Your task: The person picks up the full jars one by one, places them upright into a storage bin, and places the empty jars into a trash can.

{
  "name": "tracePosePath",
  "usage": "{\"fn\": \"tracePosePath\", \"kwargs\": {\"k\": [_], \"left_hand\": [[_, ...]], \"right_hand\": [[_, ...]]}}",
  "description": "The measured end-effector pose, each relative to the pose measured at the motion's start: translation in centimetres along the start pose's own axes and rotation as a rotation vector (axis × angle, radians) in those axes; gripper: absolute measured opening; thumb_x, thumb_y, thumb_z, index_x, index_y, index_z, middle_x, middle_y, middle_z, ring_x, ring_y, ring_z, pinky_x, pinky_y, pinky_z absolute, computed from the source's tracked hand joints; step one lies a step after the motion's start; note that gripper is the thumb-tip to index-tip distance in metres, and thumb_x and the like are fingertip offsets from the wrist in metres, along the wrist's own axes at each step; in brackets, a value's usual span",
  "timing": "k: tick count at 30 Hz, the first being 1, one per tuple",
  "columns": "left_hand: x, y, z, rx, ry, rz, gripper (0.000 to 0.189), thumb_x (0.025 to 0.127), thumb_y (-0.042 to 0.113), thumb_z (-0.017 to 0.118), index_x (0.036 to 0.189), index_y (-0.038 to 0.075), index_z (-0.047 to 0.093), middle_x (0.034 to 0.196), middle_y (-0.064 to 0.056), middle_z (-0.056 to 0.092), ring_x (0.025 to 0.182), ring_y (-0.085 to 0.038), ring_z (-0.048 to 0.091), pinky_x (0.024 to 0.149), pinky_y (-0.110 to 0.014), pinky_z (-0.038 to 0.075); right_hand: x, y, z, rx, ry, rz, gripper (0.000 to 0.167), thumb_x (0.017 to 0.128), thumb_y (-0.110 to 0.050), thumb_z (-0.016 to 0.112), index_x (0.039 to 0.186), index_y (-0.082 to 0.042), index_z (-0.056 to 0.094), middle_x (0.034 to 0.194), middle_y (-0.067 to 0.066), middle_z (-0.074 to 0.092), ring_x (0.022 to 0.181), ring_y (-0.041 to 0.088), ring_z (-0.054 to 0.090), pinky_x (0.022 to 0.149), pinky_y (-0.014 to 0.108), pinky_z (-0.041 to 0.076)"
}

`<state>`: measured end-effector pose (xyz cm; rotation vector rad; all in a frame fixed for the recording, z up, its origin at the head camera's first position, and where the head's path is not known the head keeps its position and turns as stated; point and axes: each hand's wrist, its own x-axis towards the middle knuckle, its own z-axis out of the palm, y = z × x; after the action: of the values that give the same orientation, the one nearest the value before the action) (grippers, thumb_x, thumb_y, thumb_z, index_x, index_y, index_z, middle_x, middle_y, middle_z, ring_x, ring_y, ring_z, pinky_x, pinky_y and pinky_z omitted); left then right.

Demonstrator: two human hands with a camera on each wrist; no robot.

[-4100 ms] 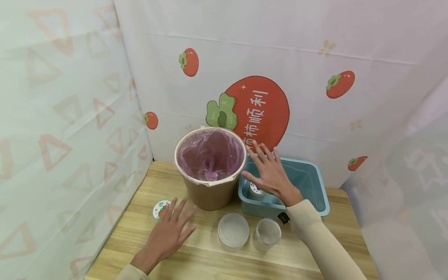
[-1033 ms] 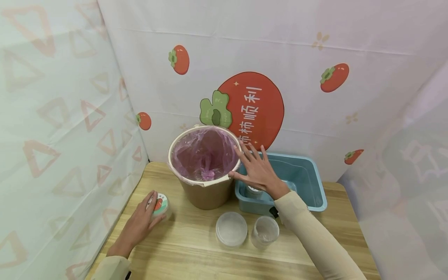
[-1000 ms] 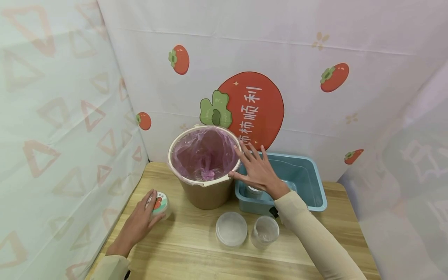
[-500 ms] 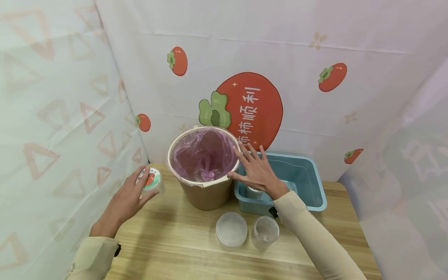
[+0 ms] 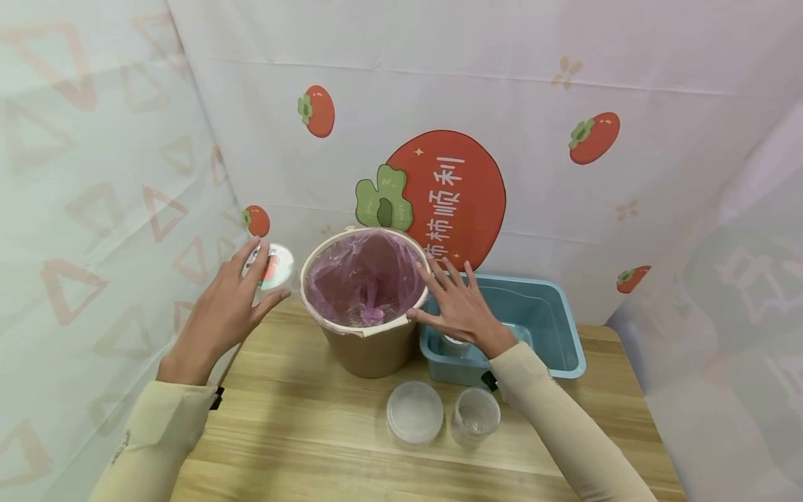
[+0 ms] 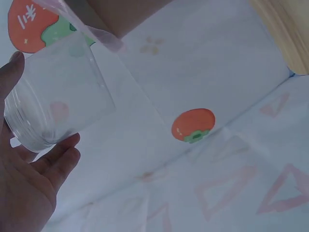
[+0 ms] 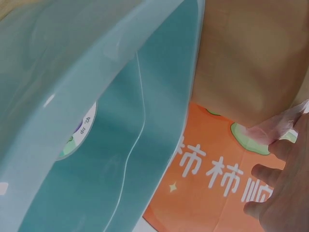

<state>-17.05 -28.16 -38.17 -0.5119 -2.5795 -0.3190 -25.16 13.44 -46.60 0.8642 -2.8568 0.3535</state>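
Note:
In the head view my left hand [image 5: 219, 310] grips a clear plastic jar by its printed white, red and green lid [image 5: 277, 268], raised left of the trash bin. The left wrist view shows the transparent jar [image 6: 63, 92] with thumb and fingers curled round its lid end. A brown trash bin [image 5: 373, 352] with a cream rim and purple liner [image 5: 335, 296] stands at the centre. My right hand [image 5: 464, 310] is spread at the bin's right rim, thumb right at the cream edge; in the right wrist view, its fingers [image 7: 268, 174] appear beside the liner.
A blue basin [image 5: 567, 328] sits right of the bin, with a labelled jar [image 5: 454, 345] inside. In front are a translucent round tub [image 5: 415, 413] and a clear jar [image 5: 477, 417] on the wooden table [image 5: 332, 464]. Printed fabric walls [image 5: 251, 125] enclose the back and sides.
My left hand has taken hold of the lidded jar from the table's left side and lifted it up and away from me. The right hand has settled at the bin's rim and stays there.

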Motion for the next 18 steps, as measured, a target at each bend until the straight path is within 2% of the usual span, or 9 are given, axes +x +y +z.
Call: {"fn": "tracePosePath", "kwargs": {"k": [6,14,18], "left_hand": [[2.7,2.1,0.5,-0.018,-0.021,0.032,0.094,0.095,0.027,0.088,0.167,-0.004,0.037,0.171,-0.028,0.037,0.144,-0.054,0.050,0.109,-0.069,0.051],[5.6,4.2,2.9,-0.045,-0.047,0.117,0.089,0.098,0.033,0.084,0.168,0.001,0.038,0.171,-0.025,0.039,0.139,-0.051,0.056,0.111,-0.064,0.052],[6.3,4.6,4.3,-0.061,-0.103,0.117,0.087,0.101,0.036,0.080,0.169,0.002,0.037,0.173,-0.023,0.037,0.143,-0.049,0.054,0.113,-0.062,0.052]], "right_hand": [[0.0,0.0,0.1,0.011,0.005,0.001,0.120,0.086,-0.103,0.006,0.177,-0.026,0.014,0.186,0.006,0.010,0.170,0.039,0.017,0.134,0.072,0.001],[0.1,0.0,0.1,0.001,-0.003,0.008,0.117,0.088,-0.102,0.008,0.177,-0.026,0.014,0.186,0.004,0.007,0.170,0.038,0.017,0.134,0.072,0.003],[0.1,0.0,0.1,0.003,0.002,0.006,0.118,0.088,-0.102,0.009,0.177,-0.025,0.015,0.185,0.007,0.012,0.169,0.039,0.019,0.134,0.073,0.004]]}}
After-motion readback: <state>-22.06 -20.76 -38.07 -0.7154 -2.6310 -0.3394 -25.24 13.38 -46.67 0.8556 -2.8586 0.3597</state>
